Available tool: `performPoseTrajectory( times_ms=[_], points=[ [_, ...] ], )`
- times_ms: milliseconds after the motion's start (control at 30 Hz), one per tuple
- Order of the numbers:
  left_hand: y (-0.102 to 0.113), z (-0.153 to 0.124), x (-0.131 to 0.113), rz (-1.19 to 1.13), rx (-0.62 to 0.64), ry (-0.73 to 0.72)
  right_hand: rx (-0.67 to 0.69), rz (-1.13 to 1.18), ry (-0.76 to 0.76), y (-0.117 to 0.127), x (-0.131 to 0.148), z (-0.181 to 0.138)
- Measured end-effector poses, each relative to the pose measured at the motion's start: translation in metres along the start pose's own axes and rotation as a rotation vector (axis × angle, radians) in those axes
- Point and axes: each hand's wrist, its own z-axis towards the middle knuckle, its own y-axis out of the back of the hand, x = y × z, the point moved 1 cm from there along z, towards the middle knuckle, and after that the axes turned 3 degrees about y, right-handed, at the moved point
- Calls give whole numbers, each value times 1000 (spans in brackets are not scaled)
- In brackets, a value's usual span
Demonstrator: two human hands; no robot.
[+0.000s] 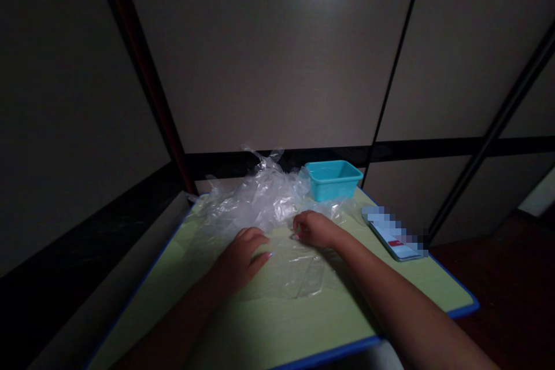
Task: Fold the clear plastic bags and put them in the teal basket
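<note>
A thin clear plastic bag lies flat on the pale green tabletop, partly below my hands. My left hand rests over its left side, thumb and fingers apart, with nothing gripped between them. To the right, my right hand has its fingers curled in a pinch at the bag's upper edge, where a bit of clear film shows at the fingertips. Just beyond both hands is a crumpled heap of clear plastic bags, shiny and loosely piled.
A turquoise plastic basket stands at the table's far right, beside the heap. A phone lies near the right edge. The table has a blue rim, and cabinet panels rise directly behind it.
</note>
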Motion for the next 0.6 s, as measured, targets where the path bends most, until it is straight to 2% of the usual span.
performPoseTrajectory(
  times_ms=[267,433,600],
  points=[
    [1,3,-1,-5,39,20,33,48,27,-4,1,0],
    [2,5,4,17,-17,86,25,40,25,-2,1,-1],
    [4,6,4,28,25,138,42,32,17,-1,0,0]
  ],
)
